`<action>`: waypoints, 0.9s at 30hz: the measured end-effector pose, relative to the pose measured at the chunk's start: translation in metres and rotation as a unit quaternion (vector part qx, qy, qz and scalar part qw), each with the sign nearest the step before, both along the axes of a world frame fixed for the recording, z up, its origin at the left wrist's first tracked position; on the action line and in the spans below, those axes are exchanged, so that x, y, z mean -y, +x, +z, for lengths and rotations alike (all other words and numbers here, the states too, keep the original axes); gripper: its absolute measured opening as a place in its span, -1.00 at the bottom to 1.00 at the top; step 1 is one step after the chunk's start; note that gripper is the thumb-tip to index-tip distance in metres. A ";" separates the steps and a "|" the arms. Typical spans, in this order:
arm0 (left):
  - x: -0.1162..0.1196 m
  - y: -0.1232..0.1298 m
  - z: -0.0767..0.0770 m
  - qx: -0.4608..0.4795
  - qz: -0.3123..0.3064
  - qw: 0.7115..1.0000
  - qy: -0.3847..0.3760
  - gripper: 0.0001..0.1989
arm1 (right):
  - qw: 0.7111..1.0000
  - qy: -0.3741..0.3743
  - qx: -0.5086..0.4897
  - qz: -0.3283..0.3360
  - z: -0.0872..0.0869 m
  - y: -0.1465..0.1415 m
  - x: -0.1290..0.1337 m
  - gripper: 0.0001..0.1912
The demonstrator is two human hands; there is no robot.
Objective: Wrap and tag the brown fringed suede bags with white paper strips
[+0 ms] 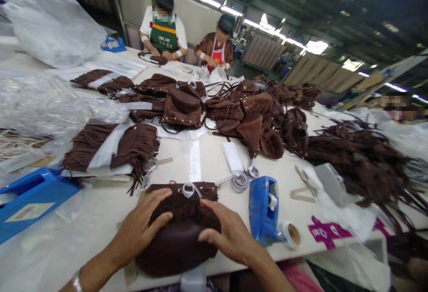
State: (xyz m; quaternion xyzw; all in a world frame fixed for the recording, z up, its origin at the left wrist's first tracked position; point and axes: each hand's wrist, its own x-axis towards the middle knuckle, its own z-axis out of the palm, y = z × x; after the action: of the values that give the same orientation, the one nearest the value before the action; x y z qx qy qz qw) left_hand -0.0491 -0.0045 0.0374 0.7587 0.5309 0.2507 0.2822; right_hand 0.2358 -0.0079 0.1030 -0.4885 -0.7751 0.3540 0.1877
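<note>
A dark brown drawstring handbag (177, 238) lies on the table directly before me, its eyelet edge pointing away. On its left side rests my left hand (152, 218), fingers stretched out and thumb apart. My right hand (225, 227) lies against the bag's right side, also with fingers spread and not wrapped round it. Between my hands, near the far edge of the bag, sits a small coil of pale wrapped strap (190, 189). Part of the bag's front is shadowed, and my hands cover its sides.
A blue tape dispenser (262, 207) and a tape roll (290, 235) stand to the right. Another blue dispenser (36, 198) is at left. Brown bags (183, 104) and a fringed bag (130, 147) lie beyond; a fringe heap (361, 158) is at right. Two people work across the table.
</note>
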 end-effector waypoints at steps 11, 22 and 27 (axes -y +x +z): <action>0.042 0.025 0.016 0.115 0.046 0.971 -0.206 -0.64 | 0.992 0.065 0.076 -0.076 -0.040 0.003 0.034 -0.79; 0.056 0.022 -0.037 -0.037 -0.020 0.985 0.170 -0.63 | 0.984 0.127 0.122 0.034 -0.039 -0.005 0.035 -0.60; 0.046 0.023 -0.004 -0.006 -0.022 1.000 -0.021 -0.55 | 0.997 0.037 0.051 0.044 -0.016 -0.010 0.020 -0.59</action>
State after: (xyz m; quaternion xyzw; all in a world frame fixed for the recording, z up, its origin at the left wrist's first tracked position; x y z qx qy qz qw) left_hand -0.0259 -0.0502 0.0332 0.7658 0.5207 0.2289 0.3001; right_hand 0.2255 -0.0277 0.0871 -0.4641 -0.8171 0.3072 0.1501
